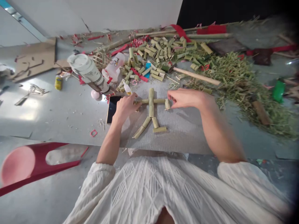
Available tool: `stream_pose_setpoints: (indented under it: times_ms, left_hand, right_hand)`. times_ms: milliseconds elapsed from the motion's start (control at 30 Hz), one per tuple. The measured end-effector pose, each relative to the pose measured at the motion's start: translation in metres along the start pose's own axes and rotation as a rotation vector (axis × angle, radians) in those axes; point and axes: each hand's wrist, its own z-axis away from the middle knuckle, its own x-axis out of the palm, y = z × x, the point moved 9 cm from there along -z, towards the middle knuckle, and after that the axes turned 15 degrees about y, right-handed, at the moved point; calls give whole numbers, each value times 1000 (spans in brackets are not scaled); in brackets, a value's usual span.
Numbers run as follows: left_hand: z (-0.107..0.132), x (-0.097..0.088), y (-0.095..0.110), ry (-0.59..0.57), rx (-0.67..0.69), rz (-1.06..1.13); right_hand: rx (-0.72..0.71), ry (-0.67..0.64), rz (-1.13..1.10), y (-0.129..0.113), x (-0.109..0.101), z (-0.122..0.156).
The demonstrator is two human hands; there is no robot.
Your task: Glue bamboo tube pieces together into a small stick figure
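A stick figure of cut bamboo pieces lies on the grey table, with a head-and-body column, a crossbar of arms and two angled legs. My left hand is closed at the left end of the crossbar, its fingertips on a bamboo piece mostly hidden beneath them. At the crossbar's right end, a short bamboo piece hangs downward, and the curled fingers of my right hand pinch at its edge. The right leg ends in a sideways bamboo piece. A dark-screened phone lies partly behind my left hand.
Beyond the figure are a heap of cut bamboo, a glue bottle, a large white cup and a wooden stick. Green shavings cover the right side. A red stool stands lower left.
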Motion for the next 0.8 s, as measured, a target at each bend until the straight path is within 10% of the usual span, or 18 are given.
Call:
stream_pose_setpoints:
  times_ms: [567,700,800]
  left_hand:
    - [0,-6,4,66,100,36]
    - [10,-34,36,261,192,160]
    - [22,-29,83,125,379,243]
  right_hand:
    - [-334,-53,-261,-27,19,-2]
    - [-327,-31,-343,-24,12,-6]
    - [-317,-27,-390,-18,12,-10]
